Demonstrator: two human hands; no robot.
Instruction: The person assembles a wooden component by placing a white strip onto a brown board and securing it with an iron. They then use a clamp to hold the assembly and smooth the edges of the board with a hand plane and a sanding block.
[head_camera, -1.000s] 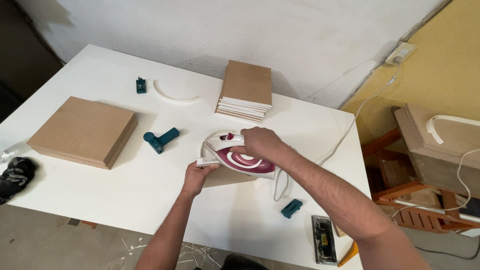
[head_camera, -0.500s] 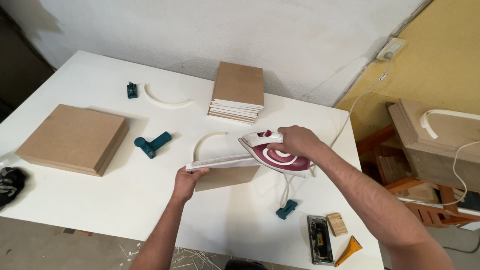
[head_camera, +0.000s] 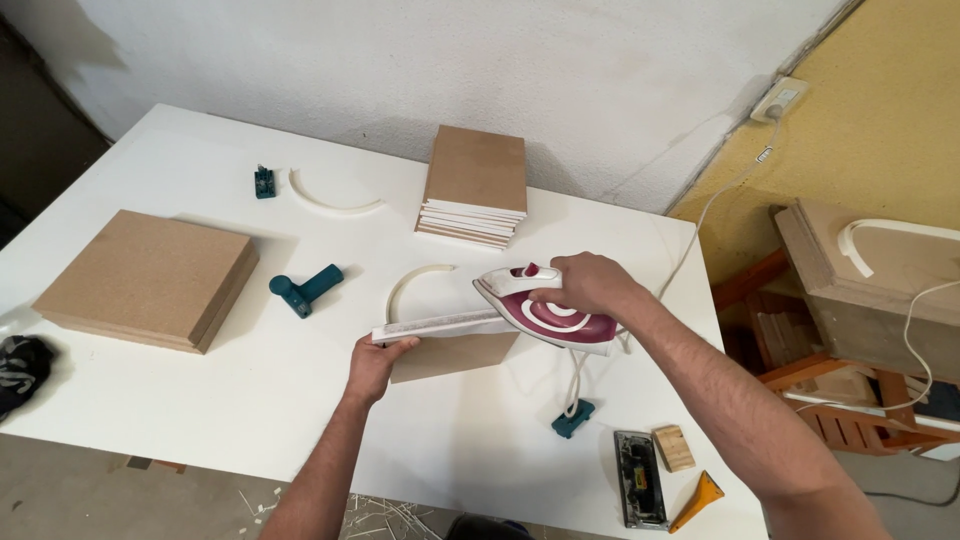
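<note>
My right hand grips the handle of a maroon and white clothes iron, whose soleplate rests on the top edge of a brown board standing on its edge. A white strip runs along that top edge. My left hand holds the board's left end, thumb on top. A white curved strip lies on the white table just behind the board.
Two stacks of brown boards lie at left and at the back. A teal tool, a small teal clamp, a second curved strip, a teal piece, a sanding block, a wood block and an orange scraper lie about. The iron's cord runs to a wall socket.
The iron has slid right along the board's top edge, uncovering the white strip and the curved strip behind it. My left hand stays on the board's left end.
</note>
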